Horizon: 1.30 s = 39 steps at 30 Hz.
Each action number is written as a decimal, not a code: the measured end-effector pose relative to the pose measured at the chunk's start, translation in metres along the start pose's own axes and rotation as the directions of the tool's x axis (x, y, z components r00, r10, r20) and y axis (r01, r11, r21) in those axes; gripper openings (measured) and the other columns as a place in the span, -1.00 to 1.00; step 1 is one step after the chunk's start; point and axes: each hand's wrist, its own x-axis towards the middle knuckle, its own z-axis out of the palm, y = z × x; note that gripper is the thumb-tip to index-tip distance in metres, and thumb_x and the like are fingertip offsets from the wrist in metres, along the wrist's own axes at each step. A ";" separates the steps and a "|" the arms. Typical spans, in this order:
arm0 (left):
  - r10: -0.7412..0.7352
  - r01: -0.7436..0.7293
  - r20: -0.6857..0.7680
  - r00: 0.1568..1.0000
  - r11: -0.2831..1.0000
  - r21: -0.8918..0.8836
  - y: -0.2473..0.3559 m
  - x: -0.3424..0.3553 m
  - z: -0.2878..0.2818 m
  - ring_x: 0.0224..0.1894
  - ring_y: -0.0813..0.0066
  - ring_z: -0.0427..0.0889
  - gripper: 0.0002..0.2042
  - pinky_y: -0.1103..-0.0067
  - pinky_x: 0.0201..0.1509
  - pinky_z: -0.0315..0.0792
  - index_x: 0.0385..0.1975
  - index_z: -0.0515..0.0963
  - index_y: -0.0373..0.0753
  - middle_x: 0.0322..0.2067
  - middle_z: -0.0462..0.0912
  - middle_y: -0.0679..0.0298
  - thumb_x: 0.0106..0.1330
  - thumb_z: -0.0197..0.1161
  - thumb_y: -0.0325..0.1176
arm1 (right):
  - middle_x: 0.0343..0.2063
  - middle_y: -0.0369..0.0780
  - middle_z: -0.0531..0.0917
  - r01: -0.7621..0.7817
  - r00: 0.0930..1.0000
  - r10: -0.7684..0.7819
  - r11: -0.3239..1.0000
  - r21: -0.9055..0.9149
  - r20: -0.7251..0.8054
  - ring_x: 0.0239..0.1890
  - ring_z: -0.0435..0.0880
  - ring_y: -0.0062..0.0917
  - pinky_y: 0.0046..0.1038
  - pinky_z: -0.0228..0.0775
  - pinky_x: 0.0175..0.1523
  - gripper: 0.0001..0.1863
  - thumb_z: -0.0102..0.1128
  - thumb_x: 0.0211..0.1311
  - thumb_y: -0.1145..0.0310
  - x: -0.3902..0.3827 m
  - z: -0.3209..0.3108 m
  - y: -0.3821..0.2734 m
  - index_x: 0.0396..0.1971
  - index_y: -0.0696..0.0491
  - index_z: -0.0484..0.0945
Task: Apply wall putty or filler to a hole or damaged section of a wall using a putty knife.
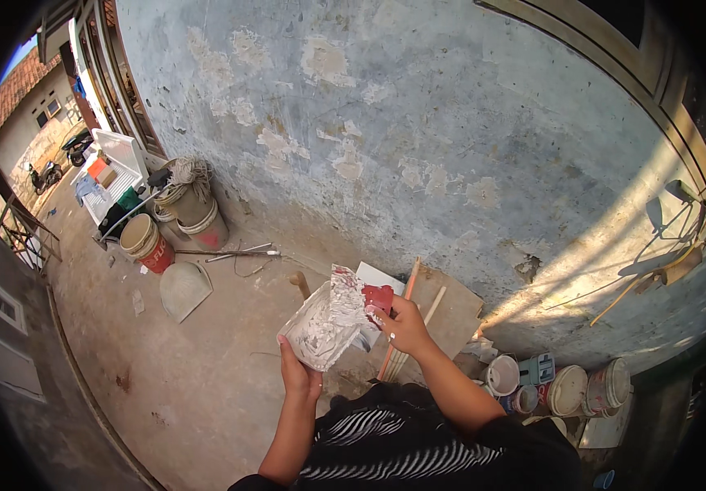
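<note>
My left hand (299,372) is closed on the near edge of a shallow white tray (308,331), its thumb along the side. Pale, lumpy putty is smeared over the inside of the tray. In my right hand (404,325) is a red scraper (378,298), gripped between thumb and fingers. Its wide blade (345,293) is coated with white putty and stands over the tray's right part; whether it touches the tray I cannot tell. Specks of white stick to my right hand. Ahead rises a grey-blue wall (418,106) with several pale filled patches.
Wooden strips (402,315) and a board (459,307) lie by the wall's foot. Several paint buckets (567,390) stand at the right. On the left are more buckets (146,244), a flat D-shaped panel (185,290) and thin rods (238,254) on the concrete floor.
</note>
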 end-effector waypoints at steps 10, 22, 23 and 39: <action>0.006 -0.007 -0.028 1.000 0.999 -0.037 0.027 -0.004 -0.027 0.34 0.16 0.41 -0.35 0.26 0.41 0.31 0.38 0.16 -0.33 0.32 0.36 0.04 0.56 -0.23 0.12 | -0.58 -0.09 0.60 0.060 0.982 -0.012 0.967 -0.247 0.189 -0.57 0.55 -0.45 -0.39 0.38 -0.39 -0.75 0.28 0.30 0.31 -0.008 0.050 -0.024 -0.12 0.15 0.64; 0.083 -0.086 -0.041 0.996 0.993 -0.077 0.046 -0.011 -0.023 0.33 0.17 0.42 -0.38 0.28 0.41 0.33 0.38 0.15 -0.35 0.31 0.37 0.03 0.57 -0.20 0.08 | -0.24 -0.33 0.68 -0.129 0.991 0.132 0.960 0.249 0.004 -0.22 0.57 -0.73 -0.60 0.42 -0.08 -0.76 0.20 0.41 0.41 -0.021 0.068 -0.001 -0.03 0.21 0.59; 0.084 -0.088 -0.047 0.995 0.993 -0.079 0.046 -0.013 -0.023 0.32 0.17 0.43 -0.38 0.29 0.40 0.34 0.37 0.15 -0.35 0.30 0.37 0.03 0.57 -0.19 0.07 | -0.24 -0.33 0.68 -0.135 0.991 0.136 0.959 0.248 0.012 -0.22 0.57 -0.73 -0.60 0.42 -0.08 -0.76 0.20 0.41 0.41 -0.022 0.068 0.002 -0.03 0.21 0.59; 0.183 -0.189 -0.156 0.971 0.982 -0.022 0.065 -0.040 -0.038 0.24 0.23 0.50 -0.46 0.31 0.33 0.42 0.31 0.22 -0.29 0.22 0.45 0.08 0.58 -0.14 0.03 | -0.54 -0.10 0.63 0.208 0.966 -0.181 0.968 -0.140 0.184 -0.56 0.58 -0.44 -0.42 0.40 -0.39 -0.78 0.27 0.28 0.42 -0.017 0.102 -0.040 -0.12 0.15 0.65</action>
